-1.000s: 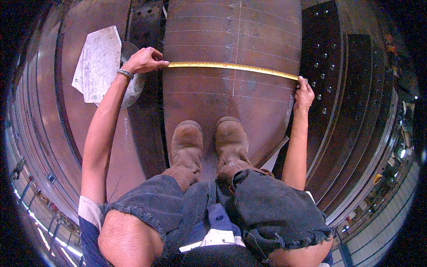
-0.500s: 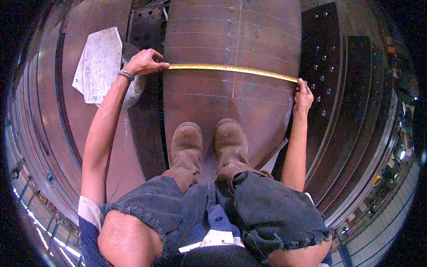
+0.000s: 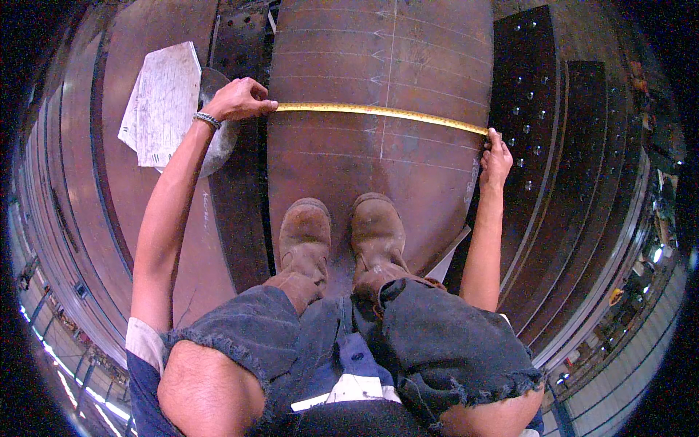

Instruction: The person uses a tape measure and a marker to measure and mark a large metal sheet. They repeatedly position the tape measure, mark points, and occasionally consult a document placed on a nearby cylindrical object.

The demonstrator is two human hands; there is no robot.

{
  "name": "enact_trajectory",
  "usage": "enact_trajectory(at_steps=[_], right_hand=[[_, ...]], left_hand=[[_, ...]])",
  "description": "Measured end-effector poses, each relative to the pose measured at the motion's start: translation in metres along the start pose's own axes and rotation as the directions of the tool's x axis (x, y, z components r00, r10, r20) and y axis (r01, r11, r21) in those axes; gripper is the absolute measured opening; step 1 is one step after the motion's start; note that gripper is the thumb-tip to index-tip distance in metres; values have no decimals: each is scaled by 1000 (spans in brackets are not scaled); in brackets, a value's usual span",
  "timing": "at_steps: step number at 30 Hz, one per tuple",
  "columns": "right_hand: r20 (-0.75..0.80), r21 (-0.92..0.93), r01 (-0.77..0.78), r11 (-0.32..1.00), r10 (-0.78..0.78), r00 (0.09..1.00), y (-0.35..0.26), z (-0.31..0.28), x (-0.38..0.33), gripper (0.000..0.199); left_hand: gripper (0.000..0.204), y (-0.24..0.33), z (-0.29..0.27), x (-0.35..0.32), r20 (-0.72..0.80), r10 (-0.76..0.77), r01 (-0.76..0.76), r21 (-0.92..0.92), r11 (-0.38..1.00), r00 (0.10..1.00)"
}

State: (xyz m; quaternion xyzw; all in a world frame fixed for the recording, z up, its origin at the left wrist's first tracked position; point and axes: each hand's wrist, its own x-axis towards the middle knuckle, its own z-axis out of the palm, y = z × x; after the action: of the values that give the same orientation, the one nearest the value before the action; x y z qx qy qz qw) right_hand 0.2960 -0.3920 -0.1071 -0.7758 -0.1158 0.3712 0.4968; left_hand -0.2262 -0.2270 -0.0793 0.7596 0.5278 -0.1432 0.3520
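Note:
A yellow tape measure (image 3: 378,111) is stretched across a brown steel plate (image 3: 328,164) marked with several white cross lines and one long line. My left hand (image 3: 242,100) pinches the tape just past the plate's left edge, with a chain bracelet (image 3: 207,119) on its wrist. At the plate's right edge, my right hand (image 3: 496,156) is closed on the other end of the tape. Whether the tape's case lies in either hand cannot be seen. Both my boots (image 3: 306,226) stand on the plate, below the tape.
White marked sheets (image 3: 164,105) lie on the left steel plate (image 3: 124,44), partly over a round grey disc (image 3: 218,149). Right of the middle plate is a dark steel piece (image 3: 520,87) with several holes. More long steel pieces (image 3: 586,146) lie beyond it.
Almost nothing differs. The tape stays stretched between both hands, and my left hand has shifted very slightly upward.

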Motion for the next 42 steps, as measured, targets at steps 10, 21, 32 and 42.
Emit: enact_trajectory(at_steps=[10,21,32,42], right_hand=[[-15,-1,-12,1000,12,1000,-2,0,0,27],[-49,19,-42,999,43,998,-14,-13,0,35],[-103,-49,-12,999,7,995,-7,-20,11,33],[-17,-56,4,998,-5,1000,-4,-12,14,27]], left_hand=[[59,7,-7,0,81,-30,30,3,1000,996],[56,6,-3,-1,17,-31,30,9,999,999],[57,4,0,-2,-27,-21,21,6,1000,999],[64,-2,1,1,0,-64,64,23,998,998]])
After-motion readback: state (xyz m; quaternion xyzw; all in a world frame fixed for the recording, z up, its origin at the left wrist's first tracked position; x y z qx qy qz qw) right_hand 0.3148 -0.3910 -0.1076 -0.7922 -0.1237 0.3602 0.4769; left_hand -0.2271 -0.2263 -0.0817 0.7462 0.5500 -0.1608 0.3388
